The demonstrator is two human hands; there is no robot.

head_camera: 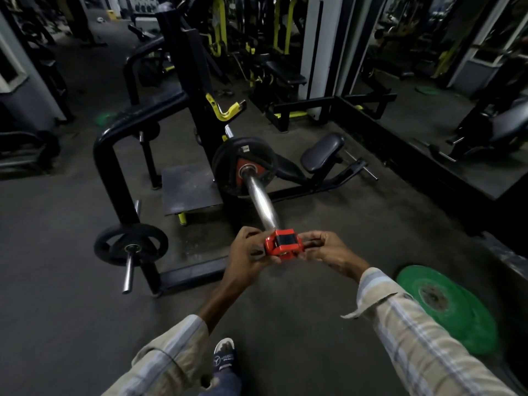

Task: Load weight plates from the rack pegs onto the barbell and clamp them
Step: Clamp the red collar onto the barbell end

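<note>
A chrome barbell sleeve points toward me from a black weight plate with a red hub loaded on it. At the sleeve's near end sits a red clamp collar. My left hand grips the collar's left side. My right hand pinches its black lever on the right. Another black plate hangs on a low rack peg at the left.
Green bumper plates lie flat on the floor at the right. A black machine frame with a platform stands behind the bar, a padded seat to its right. A mirror wall runs along the right. My sandalled foot is below.
</note>
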